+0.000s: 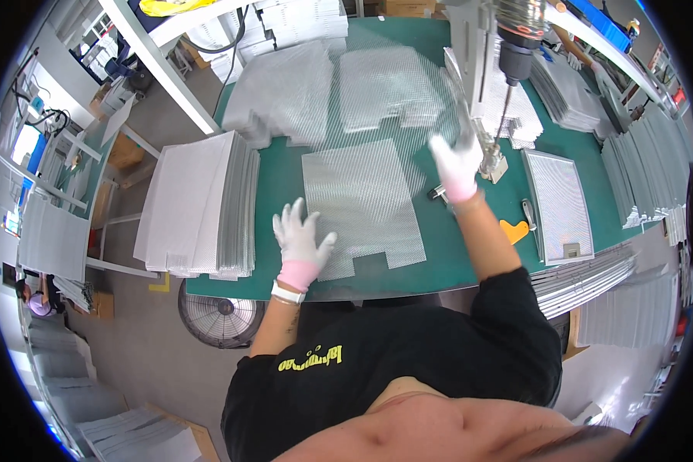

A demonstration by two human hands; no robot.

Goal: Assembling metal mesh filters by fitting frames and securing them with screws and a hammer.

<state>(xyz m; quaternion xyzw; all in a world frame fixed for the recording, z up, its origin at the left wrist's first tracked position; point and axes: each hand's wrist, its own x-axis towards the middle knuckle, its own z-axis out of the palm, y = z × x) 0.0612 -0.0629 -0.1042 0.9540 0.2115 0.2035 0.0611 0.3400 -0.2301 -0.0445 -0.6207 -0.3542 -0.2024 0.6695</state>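
Note:
A flat metal mesh sheet [358, 196] with a notch in its near edge lies on the green table in front of me. My left hand [299, 240], in a white glove with a pink cuff, is spread open at the sheet's near left edge, holding nothing. To the right, my gloved right hand [456, 165] grips the edge of another mesh sheet [431, 96]. That sheet is blurred by motion and tilted over the far part of the table; its outline is hard to make out. My right fingertips are partly smeared.
Two mesh stacks [285, 88] [389, 81] lie at the back. A panel stack [196, 200] stands left. On the right are a drill-like machine [508, 61], a framed mesh panel [560, 204], a yellow scraper [513, 230] and more panels [645, 165]. A floor fan [219, 312] stands below.

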